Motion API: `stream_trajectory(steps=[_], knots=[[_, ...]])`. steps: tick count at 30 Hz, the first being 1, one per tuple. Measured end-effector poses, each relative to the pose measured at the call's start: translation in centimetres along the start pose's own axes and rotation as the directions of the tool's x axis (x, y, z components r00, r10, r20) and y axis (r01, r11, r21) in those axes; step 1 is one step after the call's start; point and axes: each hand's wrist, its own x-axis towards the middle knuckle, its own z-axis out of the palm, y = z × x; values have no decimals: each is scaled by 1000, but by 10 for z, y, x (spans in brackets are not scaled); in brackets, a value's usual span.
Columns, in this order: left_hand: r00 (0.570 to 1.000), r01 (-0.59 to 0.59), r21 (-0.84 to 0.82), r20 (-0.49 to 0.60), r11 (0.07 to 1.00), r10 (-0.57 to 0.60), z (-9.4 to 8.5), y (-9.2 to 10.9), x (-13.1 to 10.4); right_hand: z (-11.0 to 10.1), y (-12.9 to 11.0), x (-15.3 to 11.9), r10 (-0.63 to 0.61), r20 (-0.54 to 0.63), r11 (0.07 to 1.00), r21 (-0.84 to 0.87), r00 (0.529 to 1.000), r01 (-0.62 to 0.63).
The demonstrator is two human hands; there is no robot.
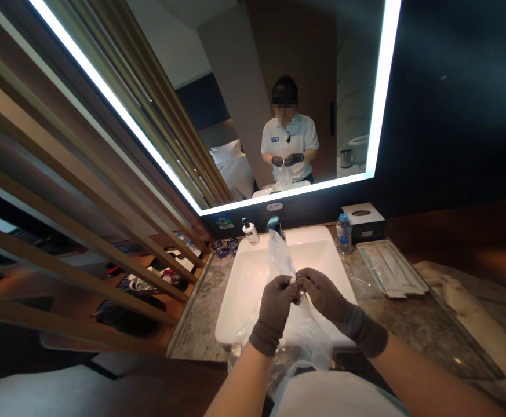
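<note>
Both gloved hands' fingers pinch shut on crinkly clear plastic bag.

Hotel bathroom: lit mirror, washbasin, reflected bed.

No legible text or labels.

Soap bottle, water bottle, tissue box.
</note>
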Motion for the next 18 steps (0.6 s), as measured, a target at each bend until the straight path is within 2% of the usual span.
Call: stream_trajectory(steps=[3, 6, 9, 13, 16, 18], knots=[[999, 16, -68, 52, 998, -12, -6, -2, 4, -4, -3, 3, 151, 16, 970, 188, 988, -152], [992, 102, -191, 87, 976, -87, -11, -8, 8, -5, -4, 3, 243, 108, 902, 341, 964, -265], [988, 136, -248, 111, 959, -112, -8, -12, 12, -2, -4, 3, 185, 142, 954, 213, 972, -212], [981, 164, -284, 146, 945, -126, 2, -12, 14, -5, -1, 4, 81, 114, 996, 27, 990, -85], [973, 186, -307, 189, 933, -132, 5, -13, 15, -11, 0, 3, 82, 130, 995, 43, 988, -88], [981, 136, -242, 166, 961, -97, 1, -16, 18, -13, 2, 4, 80, 123, 994, 58, 989, -88]])
